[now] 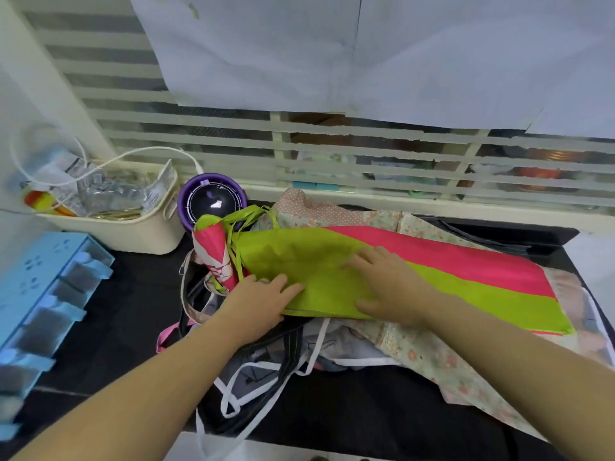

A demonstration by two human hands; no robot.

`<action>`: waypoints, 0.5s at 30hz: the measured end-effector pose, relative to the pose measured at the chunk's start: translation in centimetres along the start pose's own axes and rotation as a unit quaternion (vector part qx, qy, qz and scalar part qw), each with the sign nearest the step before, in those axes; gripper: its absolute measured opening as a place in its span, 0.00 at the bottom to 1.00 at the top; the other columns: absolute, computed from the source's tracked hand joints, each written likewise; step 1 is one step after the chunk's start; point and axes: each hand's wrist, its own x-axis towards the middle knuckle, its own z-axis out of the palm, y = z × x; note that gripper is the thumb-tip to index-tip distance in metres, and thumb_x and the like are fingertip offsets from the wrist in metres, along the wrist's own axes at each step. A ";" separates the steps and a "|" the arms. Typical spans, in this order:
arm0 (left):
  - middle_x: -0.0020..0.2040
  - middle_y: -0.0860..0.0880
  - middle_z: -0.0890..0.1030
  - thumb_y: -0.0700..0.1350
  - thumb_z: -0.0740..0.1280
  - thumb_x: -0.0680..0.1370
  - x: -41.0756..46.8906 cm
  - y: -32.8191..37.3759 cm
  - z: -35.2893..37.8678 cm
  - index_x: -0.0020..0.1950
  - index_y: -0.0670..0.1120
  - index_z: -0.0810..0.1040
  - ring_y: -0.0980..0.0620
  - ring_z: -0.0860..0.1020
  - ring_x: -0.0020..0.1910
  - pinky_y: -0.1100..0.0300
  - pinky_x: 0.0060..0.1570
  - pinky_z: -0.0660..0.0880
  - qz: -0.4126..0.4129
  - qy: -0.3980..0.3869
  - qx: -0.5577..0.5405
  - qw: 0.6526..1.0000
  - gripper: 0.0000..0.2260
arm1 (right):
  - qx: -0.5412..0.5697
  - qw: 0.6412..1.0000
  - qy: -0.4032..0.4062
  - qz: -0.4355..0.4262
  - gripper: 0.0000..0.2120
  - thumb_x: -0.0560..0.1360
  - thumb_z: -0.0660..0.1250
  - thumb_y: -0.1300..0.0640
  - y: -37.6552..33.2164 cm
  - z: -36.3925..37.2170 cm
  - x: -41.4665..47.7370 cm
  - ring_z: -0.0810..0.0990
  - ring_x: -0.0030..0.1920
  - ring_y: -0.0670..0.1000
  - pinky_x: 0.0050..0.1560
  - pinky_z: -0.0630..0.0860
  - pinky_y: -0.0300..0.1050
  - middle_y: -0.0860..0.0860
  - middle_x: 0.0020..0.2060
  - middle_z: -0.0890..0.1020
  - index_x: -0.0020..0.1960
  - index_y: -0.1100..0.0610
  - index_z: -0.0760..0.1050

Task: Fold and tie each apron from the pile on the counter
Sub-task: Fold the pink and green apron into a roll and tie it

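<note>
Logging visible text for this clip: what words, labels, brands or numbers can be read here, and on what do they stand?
No text can be read.
Print on the clear packets in the cream basket: too blurred to read.
White marks on the rolled pink apron: not legible.
</note>
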 end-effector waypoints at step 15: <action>0.30 0.51 0.71 0.58 0.60 0.79 -4.9 -10.4 -10.9 0.35 0.49 0.76 0.55 0.69 0.29 0.65 0.34 0.71 -0.124 -0.069 -0.484 0.863 0.18 | -0.179 0.979 -0.084 -0.053 0.32 0.78 0.51 0.36 -1.7 5.5 2.8 0.38 0.77 0.57 0.70 0.33 0.66 0.55 0.77 0.40 0.77 0.42 0.41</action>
